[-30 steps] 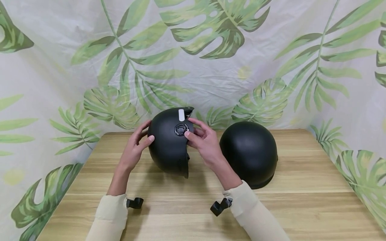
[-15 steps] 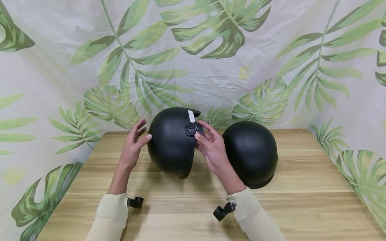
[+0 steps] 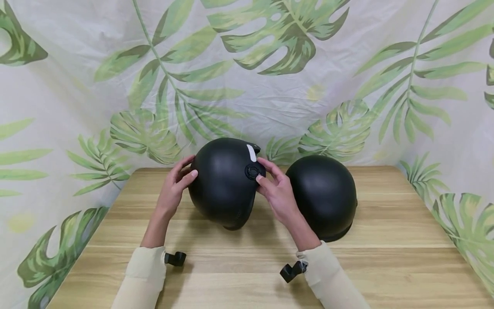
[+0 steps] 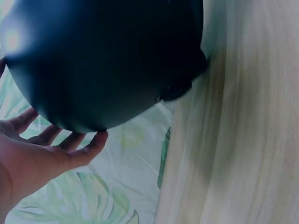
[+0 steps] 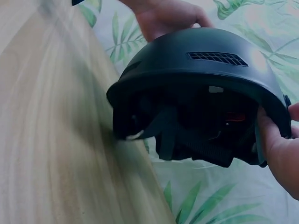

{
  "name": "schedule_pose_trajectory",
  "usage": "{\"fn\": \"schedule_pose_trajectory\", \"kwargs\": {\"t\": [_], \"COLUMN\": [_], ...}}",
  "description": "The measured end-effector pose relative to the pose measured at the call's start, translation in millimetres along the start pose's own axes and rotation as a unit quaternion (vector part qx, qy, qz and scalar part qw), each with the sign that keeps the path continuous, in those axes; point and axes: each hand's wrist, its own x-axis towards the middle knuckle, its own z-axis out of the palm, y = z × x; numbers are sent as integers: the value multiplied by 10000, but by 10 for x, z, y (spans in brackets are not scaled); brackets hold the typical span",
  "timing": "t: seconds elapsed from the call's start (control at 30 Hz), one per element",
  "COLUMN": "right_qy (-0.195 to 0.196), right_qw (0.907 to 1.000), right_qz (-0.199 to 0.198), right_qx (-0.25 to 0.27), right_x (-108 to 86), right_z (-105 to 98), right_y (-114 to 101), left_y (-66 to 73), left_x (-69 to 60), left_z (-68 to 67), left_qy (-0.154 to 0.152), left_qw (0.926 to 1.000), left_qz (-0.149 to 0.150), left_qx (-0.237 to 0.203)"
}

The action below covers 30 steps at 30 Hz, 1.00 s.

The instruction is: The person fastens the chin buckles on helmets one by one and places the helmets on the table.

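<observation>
A matte black helmet (image 3: 220, 184) is held up over the table, tilted, with a white sticker (image 3: 251, 152) and a round fitting (image 3: 252, 171) on its side. My left hand (image 3: 171, 189) holds the rounded shell on the left, its fingertips touching the curve in the left wrist view. At the opposite rim, my right hand (image 3: 279, 193) pinches the edge beside the round fitting, some fingers inside. The right wrist view looks into the opening: a dark strap (image 5: 168, 130), a red spot (image 5: 235, 116) and a mesh vent (image 5: 217, 59) above the brim.
A second black helmet (image 3: 322, 193) sits dome up on the wooden table (image 3: 239, 270), close to my right forearm. Behind the table hangs a leaf-patterned cloth (image 3: 247, 103). Small black wrist devices (image 3: 294, 271) project from both sleeves.
The helmet has turned and shifted right, taking the round fitting and my right hand with it. My left hand came partly off the shell, then took hold again.
</observation>
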Motion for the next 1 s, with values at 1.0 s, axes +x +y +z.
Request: {"fn": "schedule_pose_trajectory", "kwargs": {"t": [1.0], "right_qy": [386], "right_qw": [9676], "right_qz": [598], "right_qx": [-2424], "right_x": [13], "right_z": [-196], "right_y": [230], "left_y": [36], "left_x": [-31], "left_z": [-43], "left_qy": [-603], "left_qw": [9923], "left_qz": [-518], "left_qx": [948]}}
